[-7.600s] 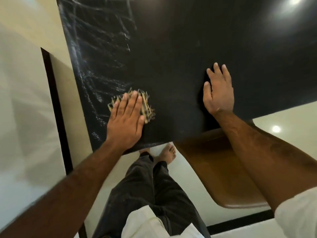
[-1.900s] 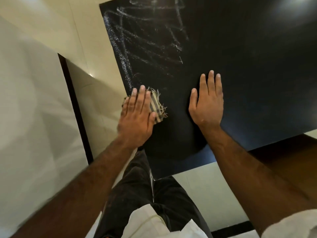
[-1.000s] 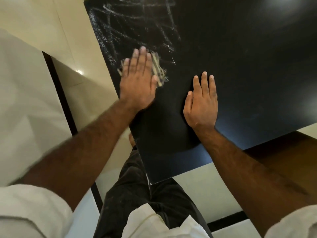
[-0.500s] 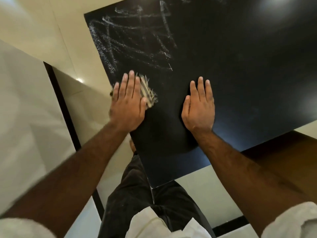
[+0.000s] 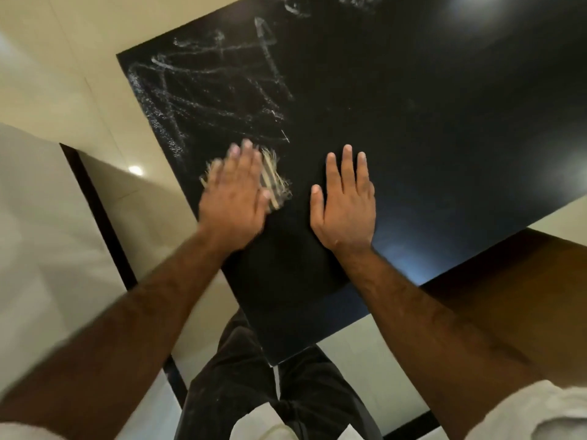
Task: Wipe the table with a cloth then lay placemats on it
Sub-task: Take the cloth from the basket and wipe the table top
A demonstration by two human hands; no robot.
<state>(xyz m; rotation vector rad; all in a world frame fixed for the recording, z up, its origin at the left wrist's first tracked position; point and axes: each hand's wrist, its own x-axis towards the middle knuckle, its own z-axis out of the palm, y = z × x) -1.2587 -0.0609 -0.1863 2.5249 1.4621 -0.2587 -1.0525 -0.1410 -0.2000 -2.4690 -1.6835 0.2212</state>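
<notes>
A glossy black table (image 5: 413, 128) fills the upper right of the head view. My left hand (image 5: 233, 198) presses flat with straight fingers on a small striped cloth (image 5: 274, 182) with frayed edges, close to the table's left edge; the hand is motion-blurred. Most of the cloth is hidden under the palm. My right hand (image 5: 344, 201) lies flat on the tabletop just to the right of the cloth, fingers straight. Wet streaks (image 5: 209, 90) cover the table's left part beyond the cloth. No placemats are in view.
A brown wooden chair seat (image 5: 514, 281) sits under the table's near right edge. Pale floor tiles with a dark strip (image 5: 98, 214) lie on the left. My legs in dark trousers (image 5: 273, 385) stand at the table's near corner.
My left hand slid the cloth away across the table, back toward me, and now a little to the right. The right hand stayed flat in place. The view shifted slightly.
</notes>
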